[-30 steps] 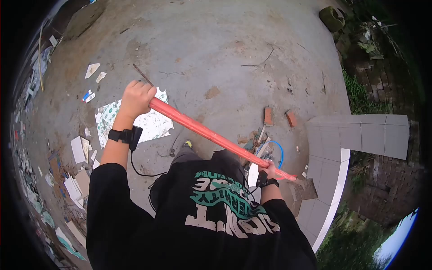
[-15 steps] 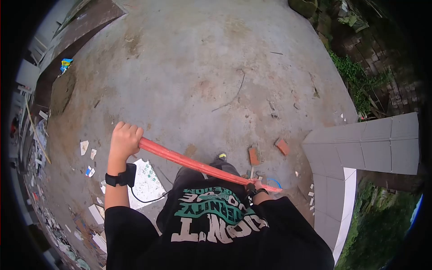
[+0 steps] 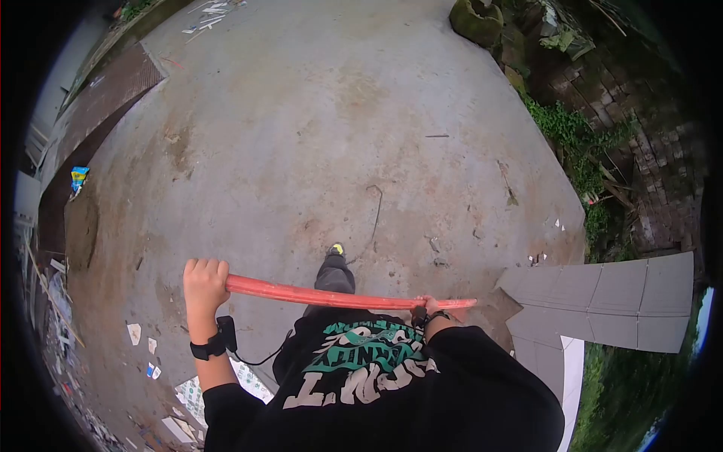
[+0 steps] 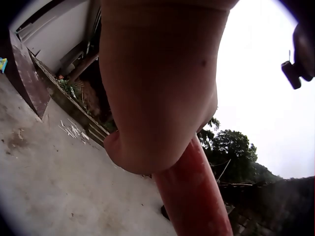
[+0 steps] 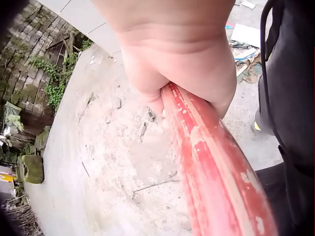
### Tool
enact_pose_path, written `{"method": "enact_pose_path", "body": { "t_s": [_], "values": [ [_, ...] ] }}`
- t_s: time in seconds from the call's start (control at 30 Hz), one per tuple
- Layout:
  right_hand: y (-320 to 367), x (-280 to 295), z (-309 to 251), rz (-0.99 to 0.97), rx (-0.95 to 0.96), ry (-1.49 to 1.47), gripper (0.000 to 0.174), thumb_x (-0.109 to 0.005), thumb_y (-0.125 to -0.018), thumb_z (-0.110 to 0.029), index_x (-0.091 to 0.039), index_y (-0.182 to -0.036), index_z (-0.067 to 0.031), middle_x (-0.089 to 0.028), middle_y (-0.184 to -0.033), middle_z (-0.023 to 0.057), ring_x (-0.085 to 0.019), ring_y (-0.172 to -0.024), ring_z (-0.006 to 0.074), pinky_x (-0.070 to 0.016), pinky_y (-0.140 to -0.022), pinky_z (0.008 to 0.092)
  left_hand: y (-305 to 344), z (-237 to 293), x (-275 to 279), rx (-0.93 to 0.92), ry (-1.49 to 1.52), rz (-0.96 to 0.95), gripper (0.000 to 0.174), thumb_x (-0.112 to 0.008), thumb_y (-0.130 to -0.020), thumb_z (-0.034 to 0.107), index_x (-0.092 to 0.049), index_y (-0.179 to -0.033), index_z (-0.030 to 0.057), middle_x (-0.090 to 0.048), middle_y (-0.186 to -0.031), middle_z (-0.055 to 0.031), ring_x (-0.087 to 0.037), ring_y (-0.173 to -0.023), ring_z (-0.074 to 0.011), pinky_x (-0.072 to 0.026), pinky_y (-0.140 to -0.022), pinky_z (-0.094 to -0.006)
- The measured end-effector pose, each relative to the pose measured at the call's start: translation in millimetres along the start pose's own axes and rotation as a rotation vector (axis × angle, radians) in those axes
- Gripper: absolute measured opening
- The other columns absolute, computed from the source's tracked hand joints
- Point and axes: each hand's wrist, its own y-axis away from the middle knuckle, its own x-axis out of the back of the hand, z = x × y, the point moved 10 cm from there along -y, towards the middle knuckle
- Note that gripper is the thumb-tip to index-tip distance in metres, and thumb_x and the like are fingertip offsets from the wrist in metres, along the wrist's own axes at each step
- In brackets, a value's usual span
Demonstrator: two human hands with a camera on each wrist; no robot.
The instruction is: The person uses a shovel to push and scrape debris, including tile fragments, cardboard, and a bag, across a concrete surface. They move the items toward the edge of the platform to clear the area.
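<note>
A long red pole (image 3: 324, 296) with worn, flaking paint lies across the front of the person's body, slightly bowed in the head view. My left hand (image 3: 205, 286) grips its left end, knuckles up. Closer to the other end, my right hand (image 3: 427, 304) is wrapped round the pole, and a short tapered stretch sticks out past it. In the left wrist view the red pole (image 4: 194, 196) runs out from under the left hand (image 4: 157, 108). Pale streaks show on the pole (image 5: 211, 162) below the right hand (image 5: 182, 69), whose fingers are mostly hidden.
A low grey tiled wall (image 3: 602, 290) stands at the right. Beyond the concrete floor (image 3: 301, 135) are green plants (image 3: 565, 135) and a mossy stone trough (image 3: 476, 22). A brown ribbed sheet (image 3: 105, 113) lies far left. Scraps and a printed white sheet (image 3: 192, 395) lie lower left.
The view has swung forward across the yard, and the bricks and blue hoop have left it. The pole has gone from slanted to nearly level in the head view; both hands still grip it.
</note>
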Motion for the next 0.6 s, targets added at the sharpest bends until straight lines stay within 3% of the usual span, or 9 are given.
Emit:
{"method": "enact_pose_path", "body": {
  "t_s": [0.13, 0.27, 0.37, 0.43, 0.5, 0.6],
  "values": [
    [10, -148, -51, -0.088, -0.005, -0.056, 0.007, -0.041, -0.076, -0.008, -0.043, -0.075, -0.0019, -0.051, -0.068, 0.0095, -0.051, -0.062, 0.0212, -0.0462, -0.065, 0.0375, -152, -52, -17, -0.043, -0.033, 0.025, 0.022, -0.058, -0.045, 0.007, -0.040, -0.058, 0.0102, -0.043, -0.055, -0.0041, -0.045, -0.053, -0.0221, -0.0331, -0.054, -0.0323],
    [38, -299, -115, -0.296, 0.019, -0.201, 0.005, -0.042, -0.076, -0.007, -0.043, -0.075, -0.0022, -0.051, -0.069, 0.0090, -0.051, -0.062, 0.0216, -0.0459, -0.066, 0.0388, -320, -64, 5, -0.116, -0.103, 0.133, 0.021, -0.057, -0.046, 0.007, -0.040, -0.058, 0.0100, -0.043, -0.054, -0.0042, -0.045, -0.053, -0.0233, -0.0326, -0.054, -0.0325],
    [41, -383, -170, -0.211, 0.014, -0.268, 0.004, -0.041, -0.076, -0.006, -0.043, -0.079, -0.0032, -0.051, -0.070, 0.0083, -0.052, -0.062, 0.0209, -0.0451, -0.066, 0.0363, -435, -46, -3, -0.199, -0.156, 0.165, 0.022, -0.057, -0.046, 0.007, -0.039, -0.058, 0.0098, -0.043, -0.054, -0.0040, -0.045, -0.053, -0.0233, -0.0322, -0.053, -0.0326],
    [58, -418, -204, 0.037, 0.000, -0.285, 0.011, -0.044, -0.077, -0.007, -0.044, -0.085, 0.0014, -0.053, -0.072, 0.0109, -0.054, -0.064, 0.0230, -0.0471, -0.064, 0.0384, -501, -26, -14, -0.236, -0.160, 0.129, 0.021, -0.056, -0.046, 0.007, -0.039, -0.057, 0.0095, -0.044, -0.053, -0.0046, -0.045, -0.053, -0.0236, -0.0322, -0.053, -0.0328],
    [33, -450, -246, 0.275, 0.074, -0.298, 0.018, -0.045, -0.077, -0.007, -0.043, -0.092, 0.0031, -0.053, -0.073, 0.0121, -0.055, -0.065, 0.0231, -0.0479, -0.061, 0.0385, -560, -5, -26, -0.236, -0.170, 0.095, 0.020, -0.056, -0.045, 0.006, -0.039, -0.056, 0.0090, -0.044, -0.052, -0.0058, -0.045, -0.052, -0.0244, -0.0322, -0.053, -0.0331],
    [-23, -549, -274, 0.155, 0.033, -0.093, 0.020, -0.045, -0.078, -0.008, -0.045, -0.096, 0.0019, -0.053, -0.074, 0.0115, -0.056, -0.065, 0.0235, -0.0473, -0.059, 0.0380, -632, -10, -40, -0.182, -0.247, -0.029, 0.019, -0.055, -0.043, 0.007, -0.040, -0.054, 0.0079, -0.047, -0.052, -0.0078, -0.048, -0.052, -0.0265, -0.0324, -0.053, -0.0342]
  ]
}}
